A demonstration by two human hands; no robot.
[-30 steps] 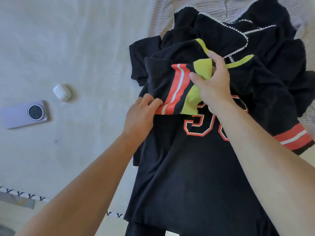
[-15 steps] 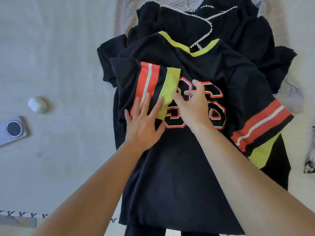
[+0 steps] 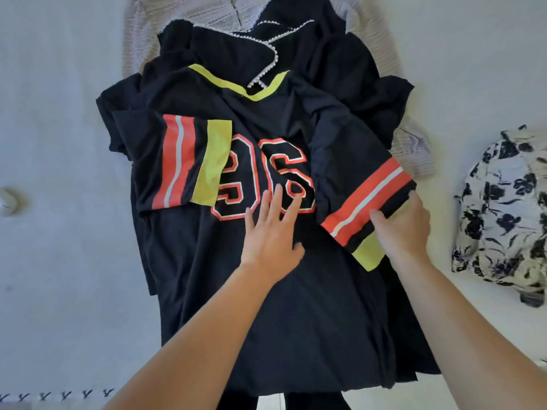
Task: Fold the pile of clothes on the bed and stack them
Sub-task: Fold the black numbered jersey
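The black jersey (image 3: 266,306) lies face up on the clothes pile on the bed (image 3: 59,261), its left sleeve already folded in, while the left hand (image 3: 272,232) presses flat on its chest and the right hand (image 3: 404,229) grips the right sleeve (image 3: 370,202), which I judge must next fold inward.

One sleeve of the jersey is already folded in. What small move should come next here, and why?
Probably the right hand should fold the sleeve it grips inward across the jersey, mirroring the folded sleeve, while the left hand presses the front flat.
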